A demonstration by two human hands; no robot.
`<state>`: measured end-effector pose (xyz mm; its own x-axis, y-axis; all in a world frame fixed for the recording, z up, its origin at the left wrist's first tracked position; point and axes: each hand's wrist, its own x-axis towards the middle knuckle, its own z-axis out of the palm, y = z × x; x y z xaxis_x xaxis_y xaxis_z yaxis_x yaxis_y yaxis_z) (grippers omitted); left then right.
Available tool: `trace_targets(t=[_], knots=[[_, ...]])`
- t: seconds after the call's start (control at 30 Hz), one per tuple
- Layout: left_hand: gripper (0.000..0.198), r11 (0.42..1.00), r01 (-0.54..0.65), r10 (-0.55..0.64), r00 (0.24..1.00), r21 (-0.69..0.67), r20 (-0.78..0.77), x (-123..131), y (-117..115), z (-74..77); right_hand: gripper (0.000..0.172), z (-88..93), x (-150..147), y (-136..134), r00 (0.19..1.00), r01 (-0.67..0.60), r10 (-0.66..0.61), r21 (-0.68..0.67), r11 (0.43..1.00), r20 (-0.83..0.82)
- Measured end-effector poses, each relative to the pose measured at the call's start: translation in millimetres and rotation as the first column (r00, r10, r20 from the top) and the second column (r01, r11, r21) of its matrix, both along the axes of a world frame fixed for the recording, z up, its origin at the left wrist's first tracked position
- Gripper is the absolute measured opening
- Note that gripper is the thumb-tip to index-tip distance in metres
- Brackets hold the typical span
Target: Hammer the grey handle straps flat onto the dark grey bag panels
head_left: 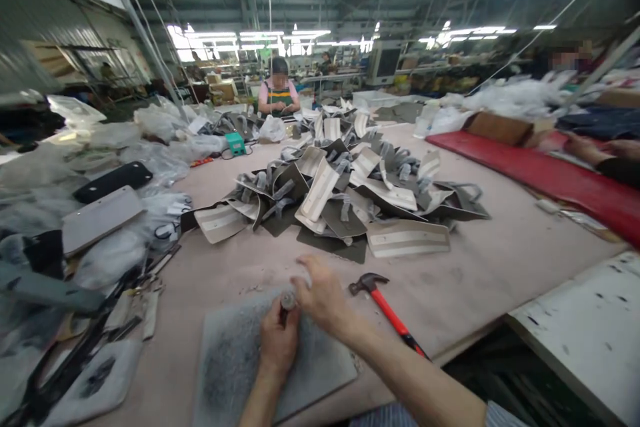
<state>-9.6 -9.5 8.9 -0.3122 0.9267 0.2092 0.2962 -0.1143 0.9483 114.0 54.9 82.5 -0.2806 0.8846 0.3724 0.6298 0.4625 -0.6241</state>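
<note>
My left hand (pixel 279 340) is closed around a short metal tool with a round, flat top (pixel 287 300), perhaps a punch; its lower end is hidden by the fingers. It stands over a grey, worn slab (pixel 230 347) on the table. Just above and to the right, my right hand (pixel 323 293) has its thumb and fingers apart, with nothing visible in it. Its thumb is close to the tool's top; whether they touch I cannot tell. A claw hammer (pixel 385 307) with a red and black handle lies to the right of the slab.
A large heap of grey and white curved panels (pixel 325 193) with wrapped straps covers the table's middle. Plastic bags (pixel 165 153) and scraps crowd the left. On the right lies a red sheet (pixel 525 167), near another person's hands (pixel 587 148). Another person (pixel 279 90) sits across the table.
</note>
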Motion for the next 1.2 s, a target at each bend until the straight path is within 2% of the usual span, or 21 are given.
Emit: trace_targets(t=[0.03,0.1,0.17,0.23,0.37,0.5,0.57,0.67,0.77,0.83,0.9,0.97,1.0,1.07,1.2], knots=[[0.025,1.000,-0.023,0.023,1.000,-0.018,-0.014,0.1,1.2,0.0,0.038,-3.2,20.0,26.5,0.990,0.127,-0.127,0.004,0.992,0.061],[0.026,0.997,-0.051,0.049,0.998,-0.056,-0.039,0.1,3.2,-1.3,0.047,-9.5,54.6,70.4,0.913,0.312,-0.305,0.019,0.950,0.272],[0.027,0.995,-0.059,0.055,0.997,-0.076,-0.057,-0.5,4.4,-3.8,0.055,-17.0,79.7,99.4,0.813,0.380,-0.350,0.031,0.924,0.466],[0.028,0.994,-0.063,0.058,0.996,-0.085,-0.063,-1.1,5.1,-6.0,0.059,-23.9,95.5,115.6,0.765,0.371,-0.324,0.030,0.928,0.557],[0.029,0.995,-0.067,0.062,0.997,-0.079,-0.053,-1.3,6.0,-5.8,0.051,-25.8,109.0,129.8,0.770,0.287,-0.271,0.066,0.956,0.577],[0.028,0.995,-0.070,0.066,0.997,-0.076,-0.049,-0.7,6.6,-3.3,0.034,-8.0,113.9,137.0,0.797,0.136,-0.165,0.094,0.986,0.581],[0.027,0.995,-0.075,0.071,0.996,-0.070,-0.053,-0.4,6.7,-2.6,0.032,5.4,114.1,132.8,0.813,0.063,-0.109,0.100,0.993,0.572],[0.025,0.995,-0.072,0.069,0.997,-0.067,-0.043,0.1,7.5,-3.6,0.035,22.5,109.0,105.2,0.855,-0.039,-0.056,0.170,0.985,0.516],[0.025,0.993,-0.081,0.085,0.995,-0.086,0.045,-0.3,8.0,-7.6,0.036,24.7,100.0,46.5,0.891,-0.202,0.040,0.315,0.927,0.452],[0.028,0.982,-0.163,0.175,0.974,-0.091,0.143,-1.5,6.1,-10.4,0.037,13.6,96.1,-4.1,0.886,-0.303,0.124,0.355,0.884,0.447],[0.031,0.954,-0.288,0.301,0.928,-0.089,0.221,-3.1,1.9,-10.9,0.041,-6.3,95.3,-54.2,0.875,-0.389,0.223,0.351,0.852,0.429],[0.033,0.930,-0.359,0.367,0.896,-0.081,0.248,-4.4,-2.3,-7.6,0.044,-29.2,96.5,-95.2,0.862,-0.463,0.329,0.338,0.819,0.385],[0.034,0.934,-0.349,0.356,0.901,-0.074,0.248,-4.6,-3.4,-4.3,0.045,-39.7,97.3,-110.8,0.859,-0.479,0.358,0.331,0.813,0.365],[0.035,0.965,-0.252,0.261,0.934,-0.066,0.243,-3.2,-1.1,4.3,0.048,-55.8,98.2,-131.5,0.866,-0.466,0.359,0.300,0.832,0.348],[0.042,0.998,-0.030,0.045,0.951,-0.053,0.307,7.1,22.9,19.4,0.049,-67.1,97.3,-143.3,0.886,-0.415,0.322,0.257,0.873,0.334]])
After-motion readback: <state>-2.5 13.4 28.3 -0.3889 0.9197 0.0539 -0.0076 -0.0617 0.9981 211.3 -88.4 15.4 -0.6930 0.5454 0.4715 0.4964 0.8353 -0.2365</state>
